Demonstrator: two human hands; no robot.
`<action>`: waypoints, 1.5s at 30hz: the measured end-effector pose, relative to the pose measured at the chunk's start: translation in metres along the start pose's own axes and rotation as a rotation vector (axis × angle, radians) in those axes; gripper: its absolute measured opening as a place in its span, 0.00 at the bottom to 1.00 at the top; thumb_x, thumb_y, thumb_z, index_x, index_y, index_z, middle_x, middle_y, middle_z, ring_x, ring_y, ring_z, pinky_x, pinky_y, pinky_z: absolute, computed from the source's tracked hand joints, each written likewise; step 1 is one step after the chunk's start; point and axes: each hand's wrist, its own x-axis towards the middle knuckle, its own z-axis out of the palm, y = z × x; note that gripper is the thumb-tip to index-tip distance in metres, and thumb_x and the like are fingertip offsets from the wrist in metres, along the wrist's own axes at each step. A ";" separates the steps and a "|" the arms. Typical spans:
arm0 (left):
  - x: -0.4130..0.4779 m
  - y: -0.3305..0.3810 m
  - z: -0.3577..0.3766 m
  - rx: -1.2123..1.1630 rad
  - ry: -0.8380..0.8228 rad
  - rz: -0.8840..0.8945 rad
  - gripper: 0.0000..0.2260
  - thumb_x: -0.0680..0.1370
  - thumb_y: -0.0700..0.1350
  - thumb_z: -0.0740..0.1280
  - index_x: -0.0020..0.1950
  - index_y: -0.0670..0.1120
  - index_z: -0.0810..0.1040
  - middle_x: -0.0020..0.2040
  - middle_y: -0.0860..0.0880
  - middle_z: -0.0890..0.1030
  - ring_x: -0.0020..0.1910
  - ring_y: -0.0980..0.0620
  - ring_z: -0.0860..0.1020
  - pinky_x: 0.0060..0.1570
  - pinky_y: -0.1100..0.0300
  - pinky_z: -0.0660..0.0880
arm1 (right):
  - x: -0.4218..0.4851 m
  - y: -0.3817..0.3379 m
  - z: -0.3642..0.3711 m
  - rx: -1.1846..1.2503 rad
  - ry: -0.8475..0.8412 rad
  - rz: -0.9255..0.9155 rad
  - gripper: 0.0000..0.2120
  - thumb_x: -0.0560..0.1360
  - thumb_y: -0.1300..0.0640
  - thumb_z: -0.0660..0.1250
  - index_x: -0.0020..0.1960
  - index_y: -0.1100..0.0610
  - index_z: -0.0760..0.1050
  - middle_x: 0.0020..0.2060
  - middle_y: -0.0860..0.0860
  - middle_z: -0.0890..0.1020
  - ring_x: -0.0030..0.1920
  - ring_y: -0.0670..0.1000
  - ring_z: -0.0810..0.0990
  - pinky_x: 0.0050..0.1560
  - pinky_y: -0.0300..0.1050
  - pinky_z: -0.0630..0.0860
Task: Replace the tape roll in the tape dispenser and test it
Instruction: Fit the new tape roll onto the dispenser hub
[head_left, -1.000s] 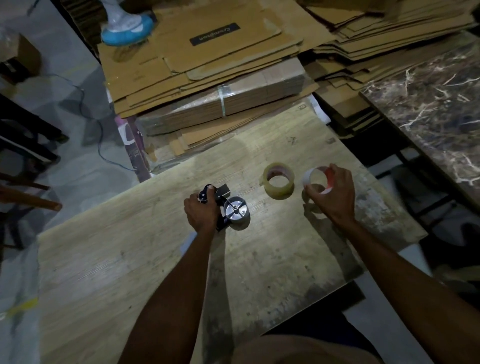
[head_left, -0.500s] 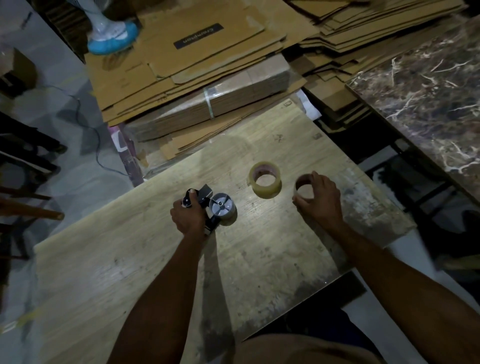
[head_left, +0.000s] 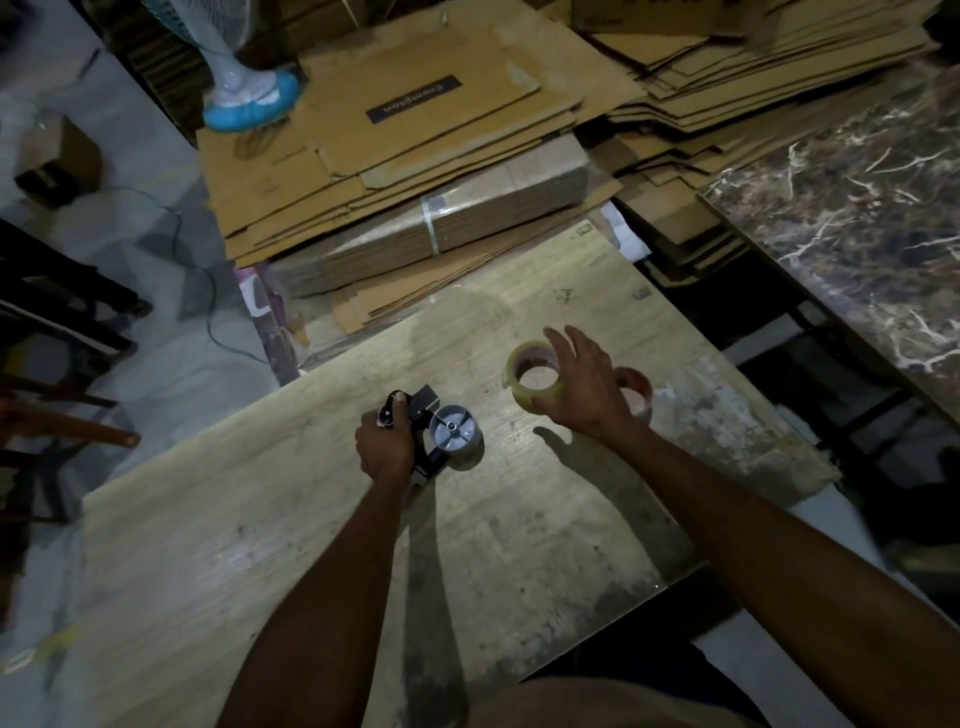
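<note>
Dim storeroom; worn wooden counter (head_left: 291, 561), flattened cardboard (head_left: 415, 156) stacked beyond its far edge. Left hand (head_left: 383, 451) clenched on tape dispenser (head_left: 441, 436), its bare spool facing up. Right hand (head_left: 587, 389) released, fingers spread over the clear tape roll (head_left: 535, 384); half a second ago it rested on the empty core (head_left: 639, 395), now lying just right. Near counter bare.

A worn wooden table (head_left: 519, 519) with pale grain and dark scuffs carries three things: a tape dispenser (head_left: 441, 441) near its middle, a clear tape roll (head_left: 535, 384) just to the right, and an empty core (head_left: 636, 395) beside that, close to the chipped right edge.
</note>
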 end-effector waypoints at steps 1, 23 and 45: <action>0.001 -0.001 -0.001 -0.007 -0.014 0.000 0.30 0.79 0.69 0.62 0.62 0.43 0.78 0.59 0.39 0.82 0.58 0.37 0.80 0.59 0.42 0.77 | 0.006 -0.004 0.002 0.007 -0.043 -0.001 0.50 0.67 0.39 0.76 0.79 0.51 0.54 0.76 0.60 0.60 0.74 0.62 0.61 0.71 0.58 0.61; 0.011 -0.005 -0.010 -0.150 -0.097 0.005 0.23 0.79 0.63 0.69 0.54 0.42 0.81 0.49 0.44 0.83 0.48 0.45 0.79 0.46 0.56 0.69 | 0.026 -0.036 0.017 0.569 -0.182 0.367 0.45 0.61 0.43 0.81 0.73 0.54 0.67 0.63 0.49 0.73 0.62 0.53 0.73 0.60 0.49 0.75; -0.012 -0.066 -0.057 -0.058 -0.370 0.291 0.35 0.74 0.67 0.68 0.73 0.47 0.75 0.60 0.49 0.80 0.55 0.51 0.79 0.49 0.64 0.73 | -0.008 -0.078 0.025 0.661 -0.279 0.231 0.43 0.61 0.43 0.81 0.71 0.45 0.67 0.64 0.47 0.76 0.61 0.50 0.77 0.58 0.51 0.80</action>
